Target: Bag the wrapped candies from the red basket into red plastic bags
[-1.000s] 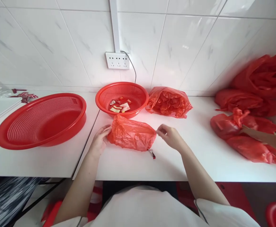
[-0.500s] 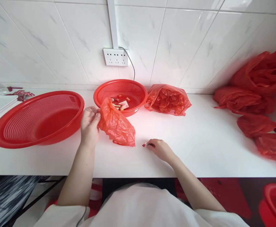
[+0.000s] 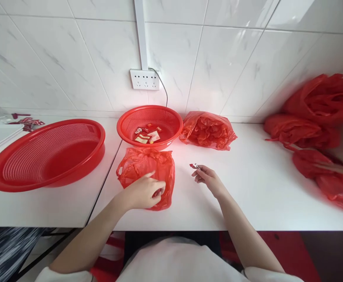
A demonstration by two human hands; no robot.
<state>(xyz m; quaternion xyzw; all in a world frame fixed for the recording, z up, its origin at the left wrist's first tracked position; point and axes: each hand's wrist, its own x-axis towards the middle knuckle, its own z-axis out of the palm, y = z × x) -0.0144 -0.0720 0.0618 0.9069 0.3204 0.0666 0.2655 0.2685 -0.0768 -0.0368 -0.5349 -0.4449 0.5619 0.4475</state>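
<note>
A red plastic bag (image 3: 162, 156) lies on the white table in front of me, its handle hole showing at the left. My left hand (image 3: 144, 192) is over the bag, thumb out and fingers curled on the red plastic; part of their grip is hidden. To the right of the bag, my right hand (image 3: 209, 179) pinches a small red-and-silver wrapped packet (image 3: 193, 166) just above the table. Behind the bag, a round red plastic basket (image 3: 127, 117) contains several small packets, some cream and some red.
A larger red basket (image 3: 27, 149) stands at the left. Bunched red bags fill another red bag (image 3: 208, 131) by the tiled wall. More red bags (image 3: 303, 131) are piled at the right, where another person's hand (image 3: 333, 167) reaches in. A socket panel (image 3: 144, 79) is on the wall.
The red bag went from hanging in my left hand to lying on the table, with that hand moved right over it. My right hand rose slightly with the packet. Another person's hand appeared at the right.
</note>
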